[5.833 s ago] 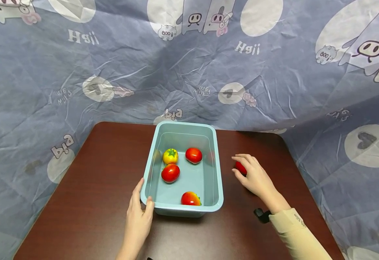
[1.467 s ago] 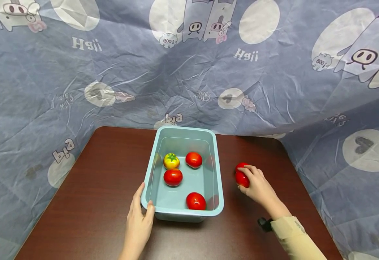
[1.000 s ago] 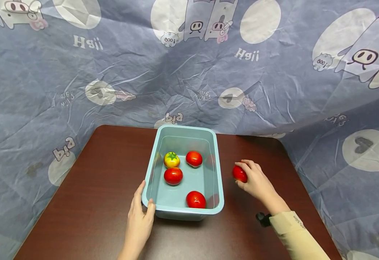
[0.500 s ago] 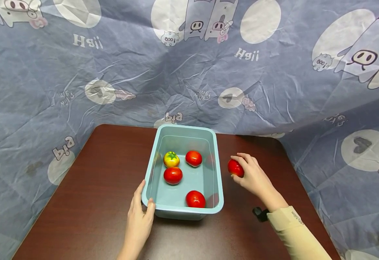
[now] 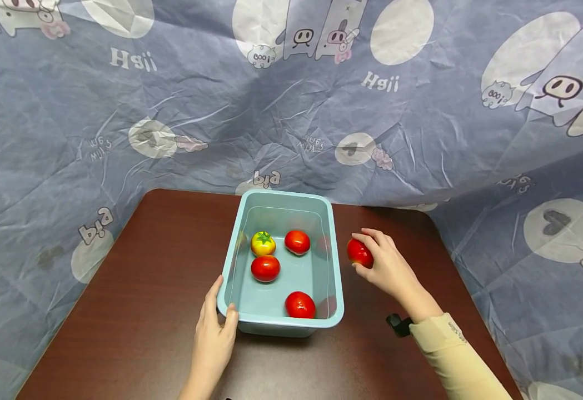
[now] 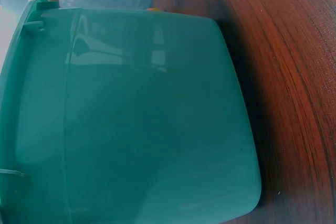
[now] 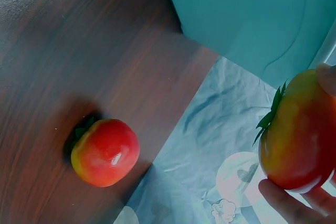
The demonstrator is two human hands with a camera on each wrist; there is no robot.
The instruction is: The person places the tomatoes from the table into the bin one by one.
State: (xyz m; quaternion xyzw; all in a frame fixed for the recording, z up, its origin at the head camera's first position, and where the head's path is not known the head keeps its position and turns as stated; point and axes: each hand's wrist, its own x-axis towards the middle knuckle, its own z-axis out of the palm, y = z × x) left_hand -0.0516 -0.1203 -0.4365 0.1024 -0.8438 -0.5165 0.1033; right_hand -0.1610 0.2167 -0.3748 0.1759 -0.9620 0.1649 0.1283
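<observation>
In the head view my right hand (image 5: 388, 266) grips a red tomato (image 5: 359, 253) between thumb and fingers, just right of a light blue plastic bin (image 5: 338, 278). The right wrist view shows this tomato (image 7: 299, 135) with a yellowish top and green leaves, raised above the table. A second tomato (image 7: 106, 152) lies on the table there; my hand hides it in the head view. My left hand (image 5: 213, 336) holds the bin's near left corner, thumb at the rim and fingers along the outside. The bin's wall (image 6: 136, 114) fills most of the left wrist view.
Inside the bin lie a yellow tomato (image 5: 263, 244) with a green top and three red ones: one beside it (image 5: 297, 243), one in front (image 5: 265, 269), one near the front wall (image 5: 300, 305). A dark wood table (image 5: 161, 278) meets a patterned blue cloth (image 5: 271, 111) behind.
My right hand has taken hold of one of the two tomatoes on the right and moved it left, up closer to the bin. The bin's front tomato has turned over. My left hand stays put.
</observation>
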